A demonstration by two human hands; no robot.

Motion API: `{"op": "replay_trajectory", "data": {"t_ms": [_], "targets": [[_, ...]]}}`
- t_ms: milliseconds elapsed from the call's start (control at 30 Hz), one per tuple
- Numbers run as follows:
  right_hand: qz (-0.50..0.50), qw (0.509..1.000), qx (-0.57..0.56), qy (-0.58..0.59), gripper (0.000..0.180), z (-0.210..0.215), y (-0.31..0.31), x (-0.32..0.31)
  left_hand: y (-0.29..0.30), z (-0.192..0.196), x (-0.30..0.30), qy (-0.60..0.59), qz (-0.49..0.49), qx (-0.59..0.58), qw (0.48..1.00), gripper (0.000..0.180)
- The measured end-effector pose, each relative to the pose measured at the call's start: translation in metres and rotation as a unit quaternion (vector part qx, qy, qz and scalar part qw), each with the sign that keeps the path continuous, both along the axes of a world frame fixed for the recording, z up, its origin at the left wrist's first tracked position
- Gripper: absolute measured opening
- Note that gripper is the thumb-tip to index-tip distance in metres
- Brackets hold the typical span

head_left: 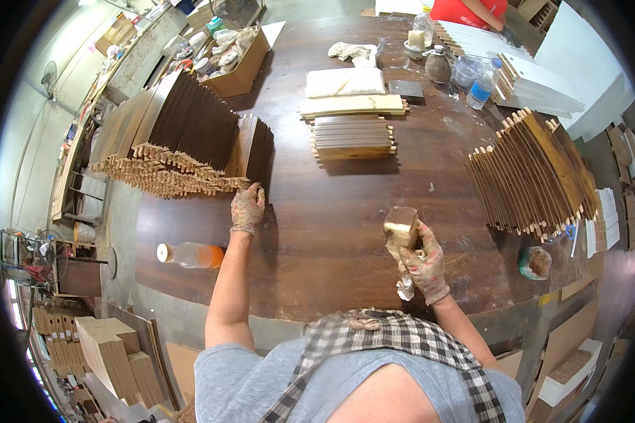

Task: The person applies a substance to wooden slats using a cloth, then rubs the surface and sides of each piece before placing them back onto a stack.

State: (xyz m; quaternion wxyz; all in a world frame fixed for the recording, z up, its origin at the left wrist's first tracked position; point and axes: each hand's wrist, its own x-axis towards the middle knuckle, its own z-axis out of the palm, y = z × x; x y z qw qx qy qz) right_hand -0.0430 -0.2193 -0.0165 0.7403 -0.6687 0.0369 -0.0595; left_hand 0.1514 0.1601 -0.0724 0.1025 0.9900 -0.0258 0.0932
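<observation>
— Holding anything, that gloved right hand [425, 264]?

— Yes: its fingers are wrapped tight round a small tan wooden block [401, 227] with a white rag [406, 287] bunched under it. The block's long axis runs roughly upright in the view, its top end pointing away from the person, and it sits above the near part of the dark brown wooden worktop [331, 240].

— And the gloved left hand [248, 209]?

— Palm down, fingers together and laid flat on the near end of the leaning row of dark brown wooden slats with pale pegged edges [190, 134]. The slats' long axes run away from the person, toward the far left.

— Anything nearby?

— A clear plastic bottle of orange liquid [190, 255] lies on its side at the worktop's left edge, its white cap pointing left. A second fanned row of brown slats [533, 173] stands well apart, on the right.
</observation>
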Motion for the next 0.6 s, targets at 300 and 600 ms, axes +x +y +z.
{"op": "replay_trajectory", "data": {"t_ms": [300, 600], "targets": [[-0.024, 1.0, -0.017, 0.002, 0.057, -0.008, -0.015, -0.02, -0.043, 0.0, -0.008, -0.088, -0.108, -0.119, 0.983, 0.02], [-0.029, 0.999, -0.01, -0.02, 0.06, 0.002, -0.016, -0.028, -0.198, 0.014, 0.001, -0.099, -0.279, 0.057, 0.954, 0.07]]}}
